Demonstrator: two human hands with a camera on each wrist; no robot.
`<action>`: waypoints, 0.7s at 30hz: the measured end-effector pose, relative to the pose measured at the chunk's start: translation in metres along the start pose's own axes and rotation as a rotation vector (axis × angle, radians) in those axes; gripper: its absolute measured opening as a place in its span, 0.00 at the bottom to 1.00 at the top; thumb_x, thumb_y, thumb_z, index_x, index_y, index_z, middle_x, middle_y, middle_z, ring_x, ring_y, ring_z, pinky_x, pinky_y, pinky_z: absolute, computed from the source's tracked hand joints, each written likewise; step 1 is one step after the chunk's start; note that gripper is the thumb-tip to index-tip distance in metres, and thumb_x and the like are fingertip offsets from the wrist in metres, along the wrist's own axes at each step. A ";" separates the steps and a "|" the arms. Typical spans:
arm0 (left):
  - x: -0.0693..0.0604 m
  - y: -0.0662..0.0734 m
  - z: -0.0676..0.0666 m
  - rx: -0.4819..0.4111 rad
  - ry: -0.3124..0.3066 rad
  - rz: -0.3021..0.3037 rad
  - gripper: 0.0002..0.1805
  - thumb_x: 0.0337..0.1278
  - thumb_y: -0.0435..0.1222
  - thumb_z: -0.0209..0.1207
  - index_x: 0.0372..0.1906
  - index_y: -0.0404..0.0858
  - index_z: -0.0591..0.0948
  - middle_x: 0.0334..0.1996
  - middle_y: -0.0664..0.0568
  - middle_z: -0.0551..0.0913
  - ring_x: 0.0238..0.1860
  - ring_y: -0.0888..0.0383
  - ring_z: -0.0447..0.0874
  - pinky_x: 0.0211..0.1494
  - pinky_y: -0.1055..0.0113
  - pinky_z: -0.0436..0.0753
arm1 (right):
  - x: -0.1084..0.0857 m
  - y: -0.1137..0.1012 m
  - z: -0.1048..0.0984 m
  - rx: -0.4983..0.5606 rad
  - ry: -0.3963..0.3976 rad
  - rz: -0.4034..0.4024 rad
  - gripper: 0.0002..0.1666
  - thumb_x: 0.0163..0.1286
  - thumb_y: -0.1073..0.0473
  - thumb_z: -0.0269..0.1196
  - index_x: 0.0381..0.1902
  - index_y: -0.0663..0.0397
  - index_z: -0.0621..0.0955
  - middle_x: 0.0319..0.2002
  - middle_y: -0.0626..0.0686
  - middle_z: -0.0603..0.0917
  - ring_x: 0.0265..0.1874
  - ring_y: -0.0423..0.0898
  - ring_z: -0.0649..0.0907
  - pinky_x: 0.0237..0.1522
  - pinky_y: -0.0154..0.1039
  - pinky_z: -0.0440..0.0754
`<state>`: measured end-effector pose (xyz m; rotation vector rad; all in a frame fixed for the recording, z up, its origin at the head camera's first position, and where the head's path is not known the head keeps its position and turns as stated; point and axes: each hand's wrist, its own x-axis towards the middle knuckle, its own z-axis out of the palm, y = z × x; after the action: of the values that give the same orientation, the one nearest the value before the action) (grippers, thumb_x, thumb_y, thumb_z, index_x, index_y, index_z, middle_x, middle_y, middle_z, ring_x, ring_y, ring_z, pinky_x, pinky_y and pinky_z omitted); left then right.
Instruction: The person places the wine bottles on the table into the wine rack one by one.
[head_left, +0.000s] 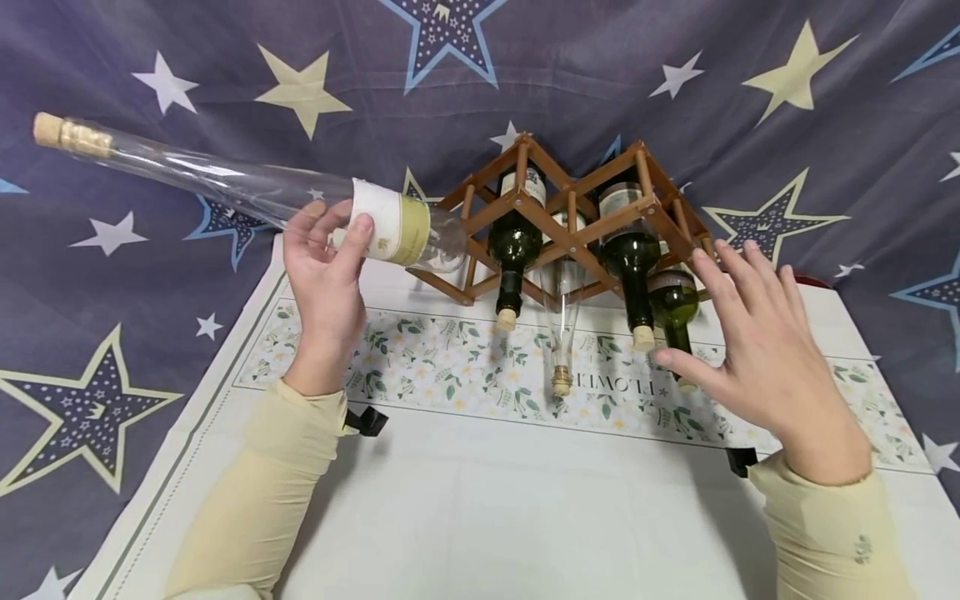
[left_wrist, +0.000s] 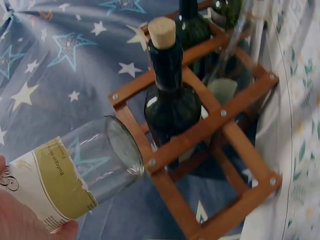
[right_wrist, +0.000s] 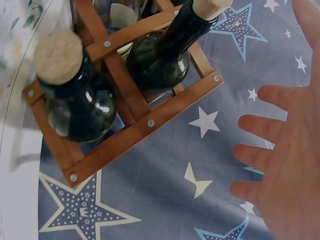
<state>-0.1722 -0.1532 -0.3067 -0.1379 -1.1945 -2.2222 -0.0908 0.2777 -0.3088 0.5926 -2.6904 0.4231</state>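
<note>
My left hand (head_left: 327, 258) holds a clear glass bottle (head_left: 247, 185) by its labelled lower half. The bottle lies nearly level, its corked neck up to the left and its base close to the left side of a wooden wine rack (head_left: 573, 248). In the left wrist view the bottle's base (left_wrist: 125, 150) overlaps the rack's edge; whether they touch I cannot tell. Several corked bottles sit in the rack, necks towards me, among them a dark green bottle (head_left: 516, 242) and a clear bottle (head_left: 562, 292). Fingers spread, my right hand (head_left: 772, 358) is beside the rack's right end, holding nothing.
The rack stands at the back of a table with a white cloth (head_left: 525, 508) and a floral printed band (head_left: 450, 367). Behind it hangs a dark curtain (head_left: 585, 75) with stars. Bottle necks jut forward from the rack over the cloth.
</note>
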 end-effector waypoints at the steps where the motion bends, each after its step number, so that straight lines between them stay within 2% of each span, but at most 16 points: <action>1: -0.001 -0.001 0.002 -0.018 -0.003 -0.016 0.26 0.60 0.16 0.65 0.58 0.35 0.69 0.50 0.41 0.80 0.42 0.55 0.84 0.48 0.68 0.86 | 0.001 -0.001 0.000 -0.001 0.003 -0.005 0.66 0.62 0.27 0.72 0.87 0.46 0.55 0.85 0.60 0.54 0.85 0.60 0.47 0.81 0.65 0.37; 7: -0.009 -0.006 0.015 -0.078 -0.021 -0.094 0.23 0.65 0.18 0.62 0.58 0.36 0.69 0.50 0.43 0.79 0.42 0.54 0.85 0.48 0.66 0.86 | 0.009 -0.008 0.004 0.014 0.033 -0.042 0.67 0.62 0.19 0.66 0.87 0.47 0.57 0.84 0.60 0.55 0.84 0.60 0.47 0.81 0.66 0.38; 13: -0.018 -0.011 0.027 -0.123 -0.046 -0.155 0.20 0.68 0.21 0.62 0.56 0.36 0.69 0.49 0.44 0.80 0.43 0.55 0.84 0.46 0.67 0.86 | 0.018 -0.017 0.007 0.034 0.063 -0.080 0.67 0.63 0.17 0.63 0.87 0.49 0.57 0.84 0.61 0.56 0.84 0.60 0.49 0.81 0.64 0.38; 21: -0.035 -0.016 0.038 -0.207 -0.156 -0.209 0.19 0.69 0.22 0.61 0.59 0.32 0.69 0.48 0.46 0.83 0.43 0.56 0.85 0.46 0.67 0.87 | 0.025 -0.034 0.015 0.050 0.142 -0.141 0.65 0.67 0.13 0.52 0.85 0.52 0.60 0.82 0.64 0.60 0.83 0.61 0.53 0.81 0.65 0.43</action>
<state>-0.1598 -0.1009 -0.3081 -0.2850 -1.0988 -2.5576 -0.1014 0.2341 -0.3051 0.7329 -2.4917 0.4764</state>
